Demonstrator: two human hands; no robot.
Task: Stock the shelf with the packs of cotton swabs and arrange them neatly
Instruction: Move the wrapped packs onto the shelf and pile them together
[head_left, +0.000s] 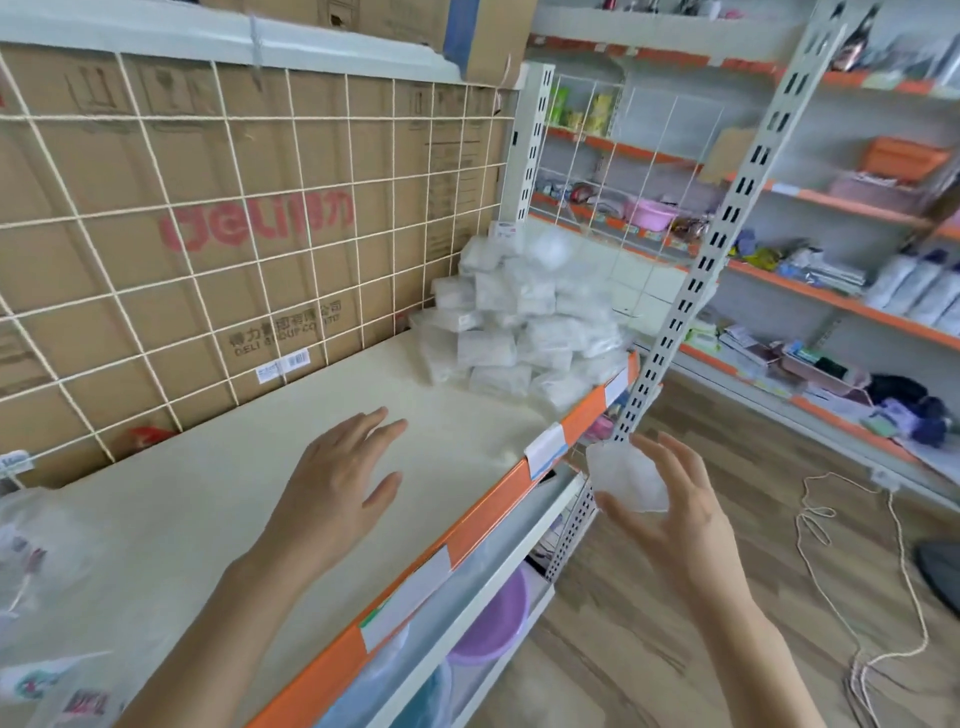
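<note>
So the cotton swab packs (519, 332) are all dumped in a loose heap at the far right end of the cream shelf (218, 499), right of center in the frame, jammed into the corner against the wire grid (208, 218). One more blurry pack (548, 249) sits at the very top of the heap, and it's hard to tell if it's touching the rest. The person's left hand (337, 478) hovers palm down over the bare middle of the shelf, fingers straight and a bit spread, holding nothing. The right hand (675, 514) is off the front edge at lower right, fingers wide and nearly straight, with a single clear pack (626, 480) lying against them rather than wrapped up in a grip. Container-wise, a big cardboard box (249, 171) with red print stands behind the grid. A clear plastic bag (36, 561) with printed stuff inside slumps at the shelf's lower left. A purple basin (491, 618) sits on the tier below, contents not visible. On the shelving at upper right there's a pink basin (647, 214) and an orange crate (904, 156).
</note>
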